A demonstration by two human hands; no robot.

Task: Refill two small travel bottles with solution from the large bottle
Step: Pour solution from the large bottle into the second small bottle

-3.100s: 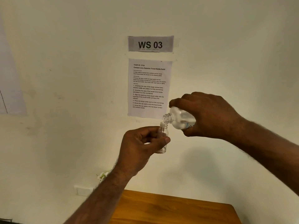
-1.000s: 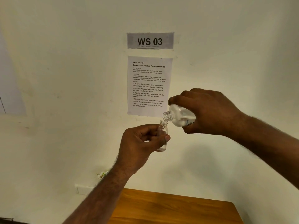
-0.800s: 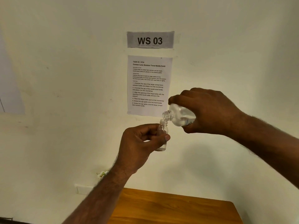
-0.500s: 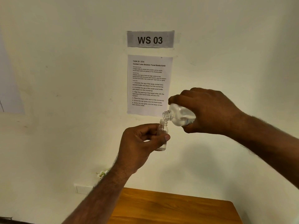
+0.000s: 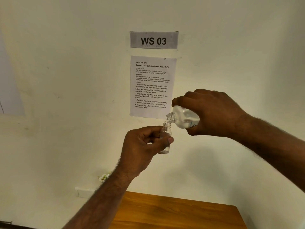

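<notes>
Step in hand: pouring. The right hand (image 5: 212,113) grips the large bottle (image 5: 184,117), tilted neck-down to the left, mouth just above the travel bottle (image 5: 165,139). The left hand (image 5: 145,146) pinches that travel bottle upright, fingers curled round it, above the tabletop (image 5: 181,212). Little liquid shows inside. Next move: hold alignment, continue pouring, then level the large bottle.

1. A grey sign (image 5: 154,40) taped to the wall reads "WS 03"; the small line beneath it is too fine to read.
2. The white instruction sheet (image 5: 152,86) below it is headed "TASK ID: 3724" and "Contact Lens Solution Travel Bottle Refill", followed by six numbered steps.
3. Blue print on the large bottle (image 5: 184,117) is unreadable.
</notes>
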